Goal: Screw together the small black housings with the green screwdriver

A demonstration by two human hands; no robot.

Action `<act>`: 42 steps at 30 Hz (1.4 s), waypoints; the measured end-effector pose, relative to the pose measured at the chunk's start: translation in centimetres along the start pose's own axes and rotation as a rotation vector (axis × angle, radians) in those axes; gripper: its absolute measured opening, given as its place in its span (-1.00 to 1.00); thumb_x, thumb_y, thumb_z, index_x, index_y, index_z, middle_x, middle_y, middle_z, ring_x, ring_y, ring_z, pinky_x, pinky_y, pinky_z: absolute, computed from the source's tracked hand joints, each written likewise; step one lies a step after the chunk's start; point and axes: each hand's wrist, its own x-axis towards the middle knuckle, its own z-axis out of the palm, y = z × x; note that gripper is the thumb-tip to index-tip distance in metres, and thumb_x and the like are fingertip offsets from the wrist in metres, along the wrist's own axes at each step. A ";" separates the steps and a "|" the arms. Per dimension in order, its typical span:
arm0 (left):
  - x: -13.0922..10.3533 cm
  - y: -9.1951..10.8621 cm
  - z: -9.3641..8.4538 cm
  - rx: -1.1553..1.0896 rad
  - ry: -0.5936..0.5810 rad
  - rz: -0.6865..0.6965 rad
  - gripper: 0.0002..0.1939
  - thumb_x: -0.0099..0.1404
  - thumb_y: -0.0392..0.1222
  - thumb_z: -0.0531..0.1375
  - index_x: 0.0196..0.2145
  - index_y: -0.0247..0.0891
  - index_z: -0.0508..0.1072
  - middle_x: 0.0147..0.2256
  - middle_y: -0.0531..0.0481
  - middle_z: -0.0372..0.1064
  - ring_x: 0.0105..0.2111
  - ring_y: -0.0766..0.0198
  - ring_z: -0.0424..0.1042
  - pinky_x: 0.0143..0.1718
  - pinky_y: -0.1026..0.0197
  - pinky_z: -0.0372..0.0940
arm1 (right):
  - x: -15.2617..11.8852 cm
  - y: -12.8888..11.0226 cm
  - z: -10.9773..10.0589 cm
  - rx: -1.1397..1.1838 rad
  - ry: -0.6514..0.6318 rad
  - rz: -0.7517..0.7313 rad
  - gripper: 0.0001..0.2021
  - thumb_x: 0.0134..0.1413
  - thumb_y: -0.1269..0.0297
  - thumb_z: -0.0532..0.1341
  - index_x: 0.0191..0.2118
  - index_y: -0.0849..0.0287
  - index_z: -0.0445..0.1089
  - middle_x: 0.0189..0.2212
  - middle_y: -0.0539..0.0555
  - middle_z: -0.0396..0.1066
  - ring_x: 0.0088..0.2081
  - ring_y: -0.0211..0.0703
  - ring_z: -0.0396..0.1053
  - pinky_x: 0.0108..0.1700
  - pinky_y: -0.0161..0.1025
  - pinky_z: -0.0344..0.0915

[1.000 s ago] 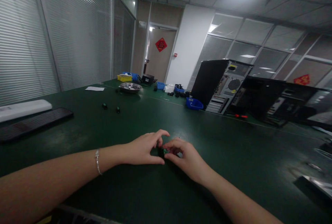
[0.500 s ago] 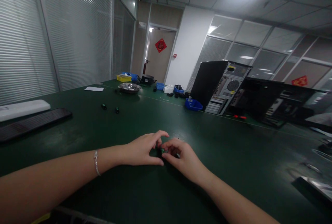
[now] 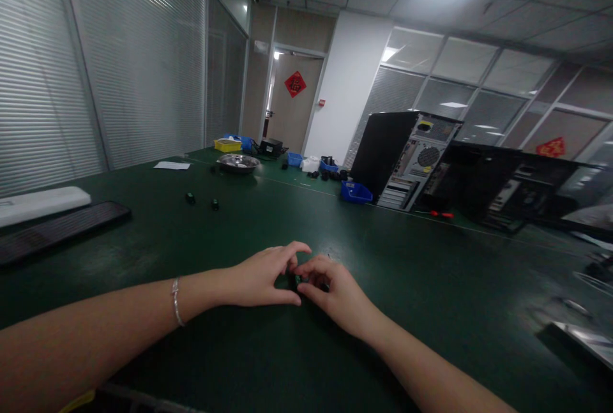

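Over the green table, my two hands meet around a small black-and-green part. My right hand pinches it between thumb and fingertips; its kind is too small to make out. Close on its left side is my left hand, thumb and index finger spread in a wide curve, the other fingers bent inward. Whether those bent fingers touch the part is hidden. Farther off on the left lie two similar small dark pieces with green on top, one beside the other.
At left lie a black keyboard-like slab and a white long case. A metal bowl, a yellow bin and a blue bin stand farther back. A computer tower rises at the right rear.
The green part between my fingers has turned or shifted slightly, showing less green. My right fingertips have moved a little left. My left hand keeps nearly the same pose.
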 end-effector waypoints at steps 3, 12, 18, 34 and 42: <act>0.0 0.0 0.1 0.011 0.009 0.000 -0.22 0.14 -0.09 0.38 0.21 -0.06 0.06 -0.17 0.02 0.31 -0.14 0.14 0.34 -0.13 0.15 0.25 | 0.0 -0.4 0.0 -0.022 0.005 -0.010 -0.80 0.02 0.46 0.29 -0.17 0.17 0.48 -0.31 0.04 0.37 -0.36 -0.22 0.34 -0.30 -0.26 0.31; -0.1 0.0 0.0 -0.007 0.004 -0.034 -0.23 0.16 -0.10 0.35 0.21 -0.03 0.06 -0.16 0.03 0.32 -0.18 0.17 0.33 -0.14 0.14 0.26 | -0.3 -1.3 -0.2 -0.085 0.000 -0.080 -0.79 0.03 0.48 0.28 -0.17 0.17 0.48 -0.20 0.08 0.36 -0.33 -0.23 0.38 -0.26 -0.26 0.36; -0.2 -0.2 0.1 -0.018 -0.004 -0.048 -0.26 0.19 -0.08 0.31 0.23 -0.03 0.05 -0.10 0.00 0.31 -0.16 0.15 0.35 -0.13 0.12 0.27 | -0.4 -1.2 -0.1 -0.085 -0.015 -0.151 -0.77 0.07 0.49 0.25 -0.13 0.15 0.44 -0.15 0.05 0.36 -0.28 -0.26 0.40 -0.24 -0.33 0.37; -0.1 0.1 0.1 0.008 0.009 0.012 -0.26 0.19 -0.09 0.33 0.22 -0.07 0.06 -0.12 -0.02 0.30 -0.15 0.15 0.34 -0.10 0.12 0.26 | -0.7 -1.8 -0.7 -0.079 -0.050 -0.186 -0.76 0.07 0.50 0.24 -0.13 0.13 0.46 -0.15 0.08 0.36 -0.24 -0.19 0.39 -0.17 -0.24 0.37; 0.0 0.1 0.0 0.005 -0.001 -0.007 -0.22 0.17 -0.07 0.35 0.23 -0.06 0.04 -0.16 0.00 0.31 -0.14 0.14 0.33 -0.12 0.13 0.25 | -0.2 -0.9 -0.4 -0.073 0.017 -0.080 -0.79 0.00 0.44 0.35 -0.19 0.12 0.51 -0.25 0.03 0.38 -0.30 -0.19 0.36 -0.22 -0.24 0.32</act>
